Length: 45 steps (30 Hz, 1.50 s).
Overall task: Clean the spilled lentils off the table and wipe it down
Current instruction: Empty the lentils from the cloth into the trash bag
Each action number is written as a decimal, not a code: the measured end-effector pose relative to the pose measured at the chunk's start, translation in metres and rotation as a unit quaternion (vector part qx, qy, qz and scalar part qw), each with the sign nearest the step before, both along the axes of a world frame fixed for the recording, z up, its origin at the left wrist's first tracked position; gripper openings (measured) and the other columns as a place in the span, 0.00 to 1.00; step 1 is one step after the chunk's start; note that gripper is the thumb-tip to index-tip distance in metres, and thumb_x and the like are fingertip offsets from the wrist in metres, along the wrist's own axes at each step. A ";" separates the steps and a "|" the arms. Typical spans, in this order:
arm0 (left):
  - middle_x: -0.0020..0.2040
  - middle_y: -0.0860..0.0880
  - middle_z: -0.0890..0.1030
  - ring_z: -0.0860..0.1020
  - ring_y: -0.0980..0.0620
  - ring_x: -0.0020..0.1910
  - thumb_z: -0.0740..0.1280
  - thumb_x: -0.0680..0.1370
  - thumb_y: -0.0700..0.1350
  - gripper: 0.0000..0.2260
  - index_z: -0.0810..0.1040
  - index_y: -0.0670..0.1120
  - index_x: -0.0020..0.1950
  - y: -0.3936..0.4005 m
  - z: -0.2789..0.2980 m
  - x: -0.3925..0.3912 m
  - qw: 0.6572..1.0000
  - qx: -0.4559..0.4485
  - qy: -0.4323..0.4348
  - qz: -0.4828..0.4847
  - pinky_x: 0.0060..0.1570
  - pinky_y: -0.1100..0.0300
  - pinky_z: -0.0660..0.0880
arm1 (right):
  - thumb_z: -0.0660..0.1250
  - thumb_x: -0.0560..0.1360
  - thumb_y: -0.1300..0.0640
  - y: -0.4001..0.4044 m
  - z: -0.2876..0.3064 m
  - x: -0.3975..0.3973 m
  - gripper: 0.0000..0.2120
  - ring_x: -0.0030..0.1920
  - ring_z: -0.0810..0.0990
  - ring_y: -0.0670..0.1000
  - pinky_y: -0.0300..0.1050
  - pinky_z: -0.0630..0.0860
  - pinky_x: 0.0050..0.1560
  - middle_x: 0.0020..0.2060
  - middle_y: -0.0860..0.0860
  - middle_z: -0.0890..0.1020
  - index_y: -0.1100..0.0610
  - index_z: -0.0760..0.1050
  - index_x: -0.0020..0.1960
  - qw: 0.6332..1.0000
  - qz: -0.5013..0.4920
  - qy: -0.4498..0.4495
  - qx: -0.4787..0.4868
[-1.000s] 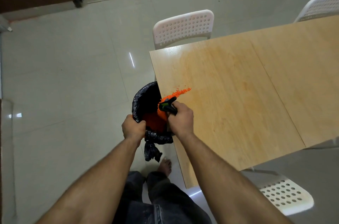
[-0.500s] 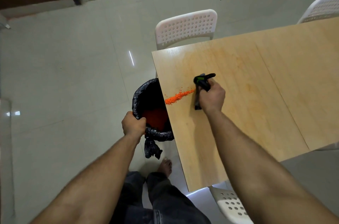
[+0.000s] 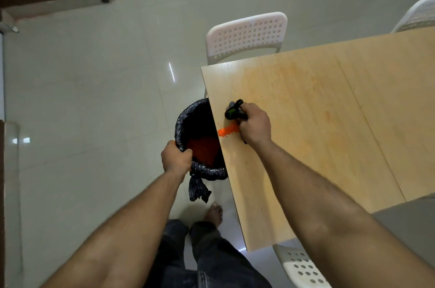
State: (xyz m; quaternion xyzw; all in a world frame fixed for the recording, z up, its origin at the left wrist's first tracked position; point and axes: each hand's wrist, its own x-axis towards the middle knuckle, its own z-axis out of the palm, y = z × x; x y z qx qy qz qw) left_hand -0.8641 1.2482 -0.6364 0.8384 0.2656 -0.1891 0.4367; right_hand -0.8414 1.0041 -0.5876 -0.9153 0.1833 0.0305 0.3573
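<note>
A small pile of orange lentils [image 3: 227,130] lies on the wooden table [image 3: 317,122], right at its left edge. My right hand [image 3: 254,124] grips a black and green squeegee [image 3: 233,111] just behind the pile, its blade mostly hidden under my hand. Below that table edge stands a bin lined with a black bag [image 3: 188,120], with orange lentils [image 3: 202,150] heaped inside. My left hand [image 3: 175,158] grips the bin's near rim.
A white perforated chair [image 3: 247,33] stands at the table's far end, another [image 3: 416,16] at the far right, and a third [image 3: 299,266] near my right side. My bare foot [image 3: 214,213] and trouser legs are on the tiled floor beside the bin.
My right hand has drawn the squeegee leftwards, pushing the line of lentils to the table's edge over the bin. My left hand has kept its hold on the bin.
</note>
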 end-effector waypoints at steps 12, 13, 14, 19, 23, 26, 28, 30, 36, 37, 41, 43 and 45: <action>0.45 0.46 0.81 0.82 0.43 0.43 0.70 0.71 0.39 0.10 0.76 0.47 0.50 0.000 0.002 -0.007 1.000 -0.017 0.013 0.008 0.42 0.41 0.85 | 0.67 0.70 0.70 0.053 0.005 -0.037 0.24 0.58 0.82 0.51 0.46 0.78 0.61 0.56 0.48 0.85 0.53 0.83 0.61 0.990 0.094 -0.015 0.108; 0.45 0.47 0.81 0.82 0.43 0.43 0.70 0.71 0.39 0.09 0.75 0.48 0.49 0.002 0.001 -0.007 1.000 -0.013 0.015 0.007 0.42 0.41 0.85 | 0.68 0.71 0.69 0.047 0.005 -0.037 0.23 0.59 0.83 0.49 0.46 0.79 0.62 0.56 0.47 0.85 0.51 0.84 0.61 0.990 0.071 -0.023 0.117; 0.45 0.47 0.81 0.82 0.43 0.43 0.70 0.71 0.39 0.09 0.75 0.48 0.49 0.003 0.000 -0.007 1.000 -0.008 0.016 0.005 0.43 0.41 0.85 | 0.70 0.73 0.67 0.038 0.005 -0.035 0.20 0.59 0.83 0.47 0.47 0.79 0.63 0.56 0.45 0.85 0.49 0.84 0.61 0.991 0.043 -0.032 0.123; 0.44 0.47 0.81 0.83 0.43 0.42 0.69 0.68 0.42 0.09 0.75 0.50 0.46 0.005 -0.005 -0.002 1.000 -0.015 0.015 0.003 0.39 0.41 0.85 | 0.67 0.75 0.69 -0.024 0.016 -0.015 0.18 0.59 0.82 0.50 0.43 0.77 0.63 0.55 0.48 0.84 0.54 0.83 0.60 0.984 -0.140 -0.053 0.096; 0.44 0.47 0.82 0.83 0.42 0.42 0.67 0.65 0.44 0.11 0.76 0.49 0.47 0.001 -0.008 0.007 1.000 -0.015 0.007 0.002 0.39 0.42 0.85 | 0.63 0.75 0.66 -0.064 0.015 0.008 0.22 0.60 0.81 0.53 0.46 0.78 0.64 0.57 0.48 0.84 0.50 0.83 0.63 0.974 -0.218 -0.047 0.040; 0.44 0.47 0.81 0.82 0.43 0.43 0.69 0.70 0.39 0.09 0.77 0.45 0.49 -0.004 -0.004 0.013 1.000 -0.006 -0.001 -0.003 0.42 0.46 0.84 | 0.60 0.75 0.64 -0.079 0.012 0.029 0.25 0.58 0.81 0.53 0.54 0.83 0.59 0.58 0.47 0.83 0.43 0.81 0.65 0.964 -0.261 -0.047 0.028; 0.43 0.47 0.81 0.82 0.44 0.43 0.69 0.72 0.38 0.08 0.76 0.45 0.49 -0.006 -0.006 0.017 1.000 -0.007 -0.006 -0.001 0.43 0.44 0.84 | 0.60 0.76 0.65 -0.080 0.011 0.041 0.27 0.61 0.80 0.55 0.53 0.82 0.61 0.62 0.48 0.81 0.42 0.79 0.68 0.966 -0.254 -0.031 0.015; 0.43 0.47 0.81 0.82 0.44 0.42 0.69 0.71 0.38 0.08 0.76 0.46 0.48 -0.007 -0.007 0.020 1.000 -0.014 -0.008 -0.002 0.42 0.42 0.84 | 0.61 0.79 0.65 -0.078 0.008 0.052 0.25 0.65 0.78 0.57 0.46 0.76 0.63 0.67 0.51 0.79 0.45 0.78 0.71 0.975 -0.220 -0.004 -0.008; 0.43 0.48 0.80 0.82 0.44 0.42 0.70 0.71 0.38 0.09 0.76 0.46 0.48 -0.008 -0.007 0.022 1.000 -0.017 -0.008 0.003 0.42 0.41 0.85 | 0.64 0.76 0.65 -0.038 -0.003 0.054 0.23 0.63 0.78 0.54 0.43 0.72 0.60 0.62 0.48 0.81 0.46 0.81 0.66 0.996 -0.082 0.011 0.029; 0.43 0.47 0.81 0.82 0.44 0.42 0.70 0.70 0.39 0.09 0.75 0.47 0.48 -0.006 -0.008 0.021 1.000 -0.021 -0.006 0.003 0.41 0.40 0.85 | 0.65 0.76 0.64 -0.027 -0.006 0.049 0.22 0.62 0.79 0.54 0.45 0.74 0.61 0.60 0.48 0.81 0.46 0.81 0.65 0.998 -0.058 0.007 0.034; 0.43 0.47 0.81 0.83 0.42 0.41 0.69 0.69 0.41 0.09 0.75 0.50 0.47 -0.001 -0.014 0.015 1.000 -0.023 -0.001 -0.002 0.40 0.40 0.85 | 0.68 0.73 0.66 0.018 -0.008 0.028 0.22 0.57 0.80 0.53 0.50 0.77 0.56 0.56 0.49 0.83 0.48 0.82 0.63 0.998 0.059 -0.005 0.033; 0.44 0.47 0.81 0.84 0.43 0.41 0.70 0.70 0.40 0.09 0.75 0.50 0.47 0.001 -0.014 0.011 1.000 -0.026 0.000 0.000 0.40 0.41 0.85 | 0.68 0.72 0.67 0.035 -0.006 0.014 0.20 0.55 0.80 0.55 0.50 0.77 0.52 0.54 0.51 0.83 0.51 0.82 0.61 0.993 0.114 -0.001 0.027; 0.44 0.47 0.81 0.84 0.43 0.42 0.70 0.71 0.39 0.09 0.75 0.51 0.47 0.003 -0.015 0.007 1.000 -0.028 0.002 0.003 0.40 0.41 0.85 | 0.67 0.71 0.68 0.042 -0.005 0.001 0.20 0.56 0.80 0.57 0.50 0.76 0.52 0.55 0.52 0.83 0.54 0.81 0.59 0.989 0.144 0.007 0.033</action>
